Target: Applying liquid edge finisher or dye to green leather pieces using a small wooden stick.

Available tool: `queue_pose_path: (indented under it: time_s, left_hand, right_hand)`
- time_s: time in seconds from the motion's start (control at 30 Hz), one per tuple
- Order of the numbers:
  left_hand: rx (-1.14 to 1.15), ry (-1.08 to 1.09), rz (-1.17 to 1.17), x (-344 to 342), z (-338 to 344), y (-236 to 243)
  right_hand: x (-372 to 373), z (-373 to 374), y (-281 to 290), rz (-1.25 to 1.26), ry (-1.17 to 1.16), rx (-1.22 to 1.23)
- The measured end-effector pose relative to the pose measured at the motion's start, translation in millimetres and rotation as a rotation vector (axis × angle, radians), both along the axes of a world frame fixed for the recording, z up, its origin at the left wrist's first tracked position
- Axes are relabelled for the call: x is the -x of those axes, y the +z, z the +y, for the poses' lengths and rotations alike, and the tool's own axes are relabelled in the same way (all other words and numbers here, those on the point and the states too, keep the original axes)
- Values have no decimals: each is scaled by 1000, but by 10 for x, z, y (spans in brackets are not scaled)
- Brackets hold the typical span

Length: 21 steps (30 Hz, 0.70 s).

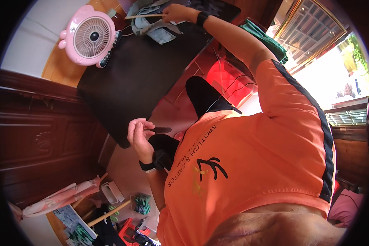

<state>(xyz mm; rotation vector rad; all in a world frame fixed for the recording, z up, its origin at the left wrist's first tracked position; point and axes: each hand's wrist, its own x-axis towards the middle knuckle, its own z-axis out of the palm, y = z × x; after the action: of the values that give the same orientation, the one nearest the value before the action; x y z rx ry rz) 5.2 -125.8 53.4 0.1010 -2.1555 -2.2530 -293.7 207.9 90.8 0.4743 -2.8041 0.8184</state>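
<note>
The right hand (pixel 179 14) is pinching one thin, pale, wooden-looking stick (pixel 145 16), its long axis running leftward over blue-grey cloth pieces (pixel 162 35), overlapping too much to count. The left hand (pixel 139 138), farther from the cloth, is seemingly pinching one dark, flat, tapering piece (pixel 163 130). One pink plastic fan (pixel 86 35) is standing left on the black tabletop (pixel 127 78)'s edge side.

1 fisheye view from head, facing down: shirt (pixel 254 151) close, left hand (pixel 140 137) mid-frame, right hand (pixel 179 13) farther.

Right hand (pixel 178 14) is outstretched; left hand (pixel 140 138) seems curled.
</note>
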Motion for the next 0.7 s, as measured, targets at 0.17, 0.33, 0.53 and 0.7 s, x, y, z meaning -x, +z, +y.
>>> queue_pose_path:
  time_s: [0.17, 0.33, 0.53, 0.7]
  left_hand:
    - [-49, -28, 38, 97, 21, 1]
    - [-191, -288, 33, 394, 310, -62]
    - [-698, -313, -106, 761, 574, -86]
    - [-969, -101, -206, 811, 524, -100]
  right_hand:
    - [-36, -254, 445, -98, 428, -412]
    - [-741, -584, 533, -544, 345, 416]
    - [-1709, -1043, 431, -523, 567, 285]
    - [-2059, -961, 25, 70, 661, 94]
